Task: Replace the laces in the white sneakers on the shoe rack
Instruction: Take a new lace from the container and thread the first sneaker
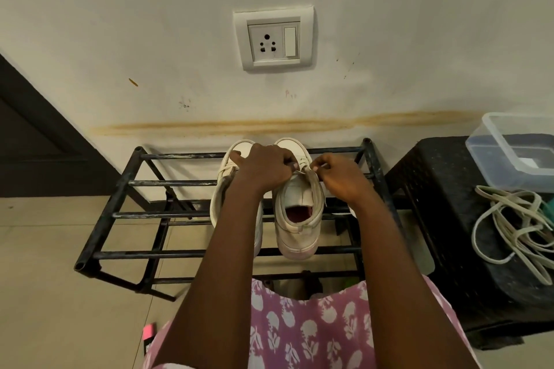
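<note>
Two white sneakers stand side by side on the top bars of a black metal shoe rack (120, 183), toes toward the wall. My left hand (265, 166) lies curled over the front of the right sneaker (296, 219) and pinches its lace near the eyelets. My right hand (338, 175) pinches the white lace (302, 171) just to the right of it. The left sneaker (223, 186) is partly hidden under my left forearm. The right sneaker's opening shows a reddish insole.
A black plastic stool (443, 195) stands to the right of the rack, carrying a heap of loose white laces (515, 225) and a clear plastic box (515, 147). A wall socket (274, 39) sits above. A pink object (149, 331) lies on the tiled floor.
</note>
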`<control>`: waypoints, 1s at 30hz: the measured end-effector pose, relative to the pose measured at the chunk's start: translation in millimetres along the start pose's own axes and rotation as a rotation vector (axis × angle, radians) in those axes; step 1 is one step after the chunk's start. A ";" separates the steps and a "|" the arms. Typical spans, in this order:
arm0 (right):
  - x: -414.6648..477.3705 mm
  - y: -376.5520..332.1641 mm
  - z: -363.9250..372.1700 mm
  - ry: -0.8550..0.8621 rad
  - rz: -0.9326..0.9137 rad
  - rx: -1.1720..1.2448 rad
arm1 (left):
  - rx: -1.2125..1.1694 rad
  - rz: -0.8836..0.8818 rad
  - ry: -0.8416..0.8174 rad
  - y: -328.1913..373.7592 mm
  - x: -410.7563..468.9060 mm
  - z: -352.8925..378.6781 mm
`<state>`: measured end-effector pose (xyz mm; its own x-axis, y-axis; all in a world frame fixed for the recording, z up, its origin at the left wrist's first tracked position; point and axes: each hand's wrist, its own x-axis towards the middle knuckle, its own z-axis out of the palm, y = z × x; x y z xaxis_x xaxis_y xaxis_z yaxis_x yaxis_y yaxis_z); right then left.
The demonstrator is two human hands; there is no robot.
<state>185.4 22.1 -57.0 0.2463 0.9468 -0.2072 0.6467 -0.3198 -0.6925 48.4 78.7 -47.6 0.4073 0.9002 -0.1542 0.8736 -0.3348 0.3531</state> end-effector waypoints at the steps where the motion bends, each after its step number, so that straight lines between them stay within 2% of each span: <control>1: 0.4 0.4 -0.8 0.009 -0.006 -0.002 | 0.011 -0.001 -0.002 1.4 0.5 0.3; 9: -2.4 9.0 -11.4 -0.067 -0.033 0.054 | 0.003 -0.058 -0.017 8.2 -0.6 0.7; 16: 0.7 9.0 -3.5 -0.011 -0.068 -0.076 | 0.037 -0.067 -0.034 9.1 3.9 4.1; 20: -0.8 6.0 -5.1 -0.012 -0.061 -0.053 | 0.050 -0.061 -0.066 9.0 2.7 2.7; 26: -0.1 2.3 3.6 -0.009 0.033 0.125 | 0.060 -0.027 -0.067 12.2 -0.2 4.0; 30: -1.8 -3.8 11.5 -0.001 0.146 0.395 | 0.059 -0.047 -0.129 9.7 2.8 4.0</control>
<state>174.1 22.1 -61.9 0.3145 0.8925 -0.3233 0.2782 -0.4123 -0.8676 59.1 76.9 -48.4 0.3928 0.8733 -0.2881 0.9053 -0.3121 0.2882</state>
